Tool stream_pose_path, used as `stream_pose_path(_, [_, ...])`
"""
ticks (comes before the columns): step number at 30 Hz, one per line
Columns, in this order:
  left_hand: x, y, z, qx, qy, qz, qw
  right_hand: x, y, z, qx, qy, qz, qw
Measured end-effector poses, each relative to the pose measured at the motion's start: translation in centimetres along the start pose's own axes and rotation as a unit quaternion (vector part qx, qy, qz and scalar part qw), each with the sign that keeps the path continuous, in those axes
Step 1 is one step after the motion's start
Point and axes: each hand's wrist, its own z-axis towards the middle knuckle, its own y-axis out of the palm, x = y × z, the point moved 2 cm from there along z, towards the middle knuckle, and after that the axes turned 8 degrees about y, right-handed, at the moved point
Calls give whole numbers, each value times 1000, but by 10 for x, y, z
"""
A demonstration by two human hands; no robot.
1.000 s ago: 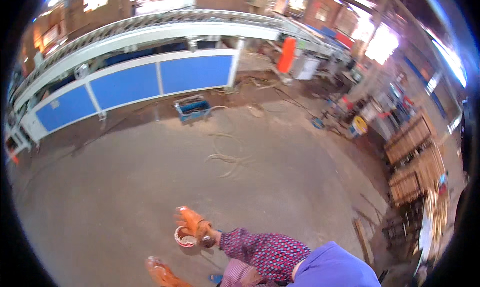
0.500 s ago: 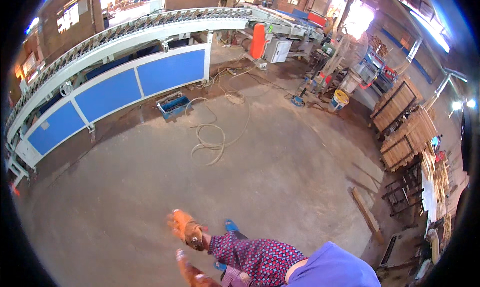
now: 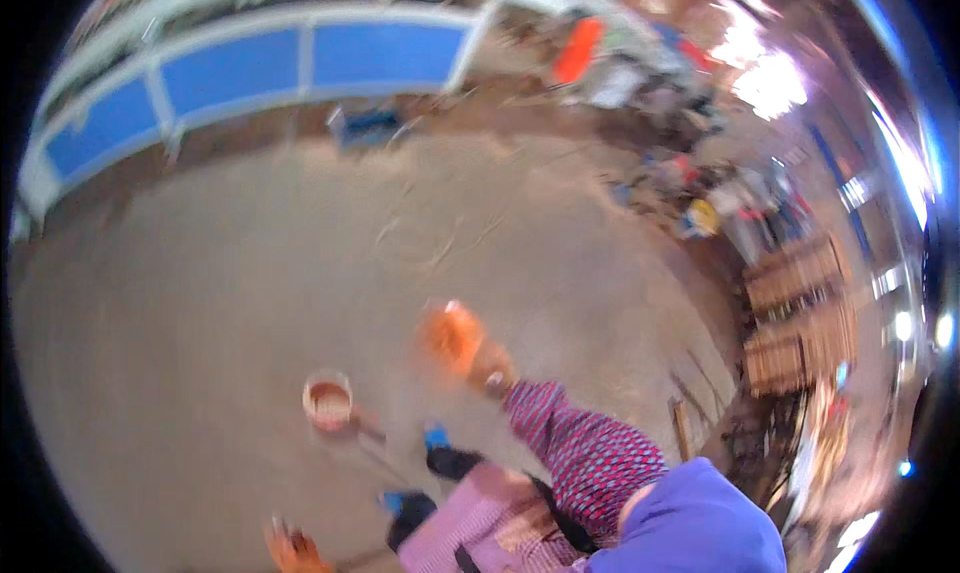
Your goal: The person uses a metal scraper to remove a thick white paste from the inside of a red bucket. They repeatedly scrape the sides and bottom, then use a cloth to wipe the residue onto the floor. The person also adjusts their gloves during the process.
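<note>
I see the round tub [image 3: 331, 423], seemingly on the floor [image 3: 200, 303], between the right hand [image 3: 455, 338] and the left hand [image 3: 291, 550], touching neither; blur smears both; I cannot tell whether their fingers are apart or together.

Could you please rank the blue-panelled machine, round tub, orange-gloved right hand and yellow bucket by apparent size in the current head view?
1. Blue-panelled machine
2. Orange-gloved right hand, though blur smears its outline
3. Round tub
4. Yellow bucket
</note>
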Motion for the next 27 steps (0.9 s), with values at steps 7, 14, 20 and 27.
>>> stream_pose_path(7, [-122, 113, 73, -161, -78, -120, 977, 131, -122, 84, 29, 152, -723, 674])
stream_pose_path(14, [-298, 120, 161, 29, -203, -78, 976, 208, -208, 127, 0, 136, -794, 592])
stream_pose_path(20, [-371, 131, 214, -172, -61, 163, 970, 224, -200, 152, -148, 229, -882, 385])
stream_pose_path(27, [-420, 132, 259, -179, 28, 145, 973, 241, -174, 188, -153, 355, -868, 311])
